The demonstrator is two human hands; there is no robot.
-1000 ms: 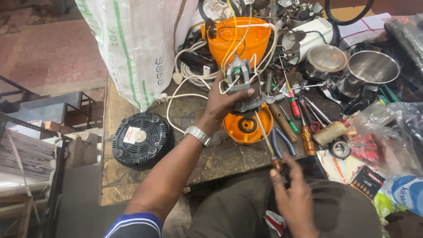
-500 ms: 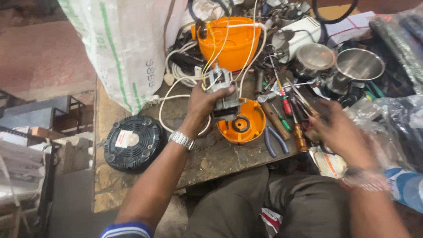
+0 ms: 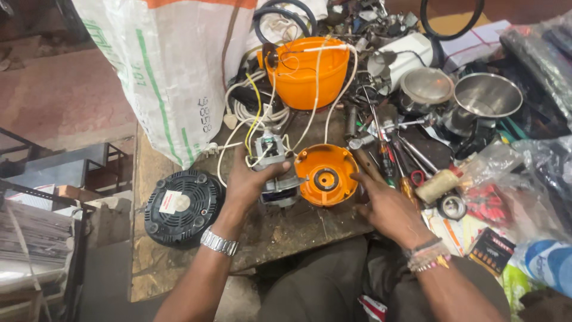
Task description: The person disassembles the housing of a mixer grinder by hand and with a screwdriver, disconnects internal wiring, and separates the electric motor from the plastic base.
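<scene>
**Loose wires, crowded bench**

At the near edge of the wooden workbench point(image 3: 179, 262), the small electric motor point(image 3: 271, 170) sits joined to a round orange cap point(image 3: 325, 174). The left hand point(image 3: 250, 182) is wrapped around the motor; the right hand point(image 3: 384, 206) rests open-fingered against the cap's far side, gripping nothing fully. White and yellow wires point(image 3: 262, 113) run from the motor up to the orange housing point(image 3: 307, 71) behind. A tug or twist on the motor could strain or snap those leads, or tip the housing. The screwdrivers point(image 3: 396, 167) just beside the right hand could be knocked off the bench, as could the black vented base point(image 3: 182, 206) to the left.
</scene>
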